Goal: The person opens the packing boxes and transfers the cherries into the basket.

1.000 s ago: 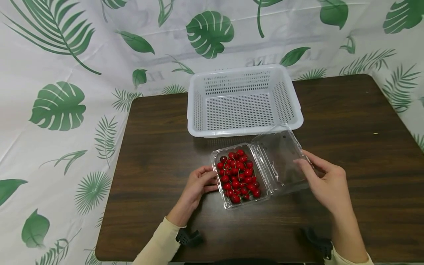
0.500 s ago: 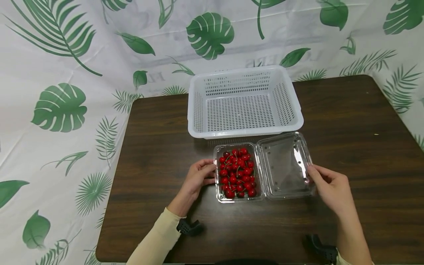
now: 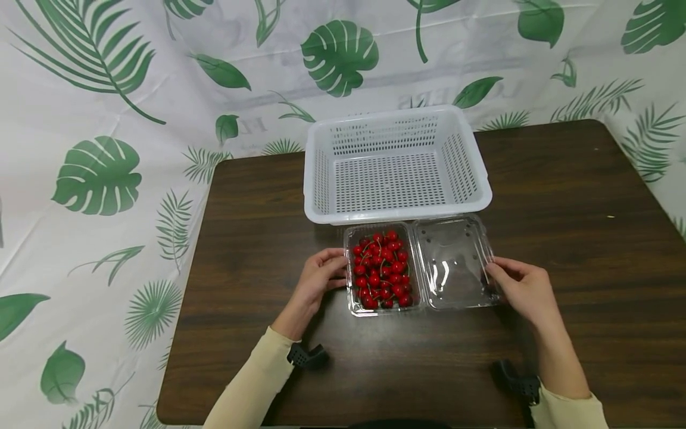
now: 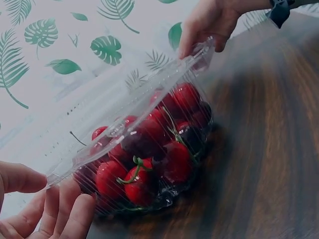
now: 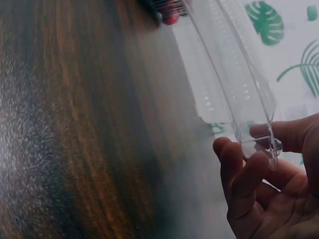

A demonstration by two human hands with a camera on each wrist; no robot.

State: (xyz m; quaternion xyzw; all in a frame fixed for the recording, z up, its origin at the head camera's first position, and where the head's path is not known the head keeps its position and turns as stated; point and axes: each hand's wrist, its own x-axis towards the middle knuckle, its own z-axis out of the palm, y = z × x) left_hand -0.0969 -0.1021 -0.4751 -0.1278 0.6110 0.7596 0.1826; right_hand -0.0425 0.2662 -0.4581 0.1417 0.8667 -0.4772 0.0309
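Note:
A clear plastic clamshell box (image 3: pixel 354 307) lies opened out on the table, its base full of red cherries (image 3: pixel 383 268) with green stems. The hinged lid (image 3: pixel 452 262) is folded out to the right. At the base's left rim, my left hand (image 3: pixel 320 277) pinches the edge between thumb and fingers, as the left wrist view shows up close. My right hand (image 3: pixel 522 289) pinches the outer edge of the lid; in the right wrist view the thumb and fingers (image 5: pixel 244 174) meet on its corner.
Behind the box stands a white perforated basket (image 3: pixel 396 215), close to the box's far edge. The dark wood table (image 3: pixel 241 238) extends to both sides. A leaf-patterned sheet (image 3: pixel 187 83) hangs behind and to the left.
The lid has come down from a tilted position to lie flat beside the base. Then the box has slid slightly away, towards the basket, with both hands still holding it.

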